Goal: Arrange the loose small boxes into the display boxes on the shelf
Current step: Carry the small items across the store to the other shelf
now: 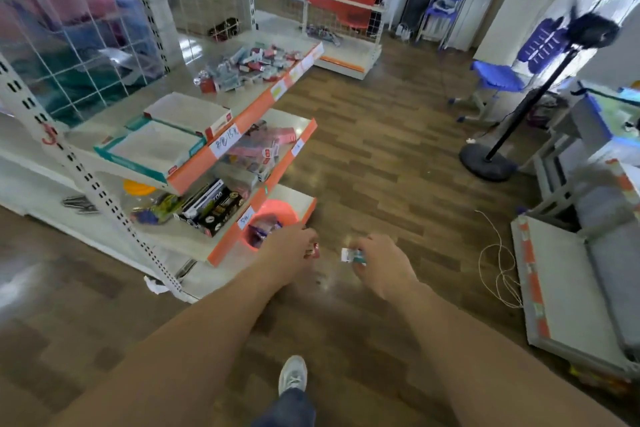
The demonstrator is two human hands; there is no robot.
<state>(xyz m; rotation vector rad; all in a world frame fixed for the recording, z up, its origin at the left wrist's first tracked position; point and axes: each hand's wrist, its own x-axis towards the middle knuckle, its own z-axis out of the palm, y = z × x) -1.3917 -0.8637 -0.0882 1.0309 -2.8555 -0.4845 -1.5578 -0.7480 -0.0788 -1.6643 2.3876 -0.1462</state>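
Observation:
My left hand (pixel 289 250) hangs low in front of the shelf and grips a small red box (pixel 314 250). My right hand (pixel 381 262) beside it grips a small teal and white box (pixel 352 255). On the upper shelf stand two open display boxes: a teal one (pixel 152 152) at the front and a red one (pixel 188 114) behind it, both showing white insides. A heap of loose small boxes (pixel 256 62) lies farther along that same shelf.
Orange-edged shelf (pixel 221 149) has lower tiers with pink packs (pixel 263 146), black boxes (pixel 211 206) and a pink basin (pixel 266 222). A black stand (pixel 491 156), blue chair (pixel 498 76) and white cable (pixel 498 260) are on the wooden floor. Another shelf unit (pixel 568 281) lies right.

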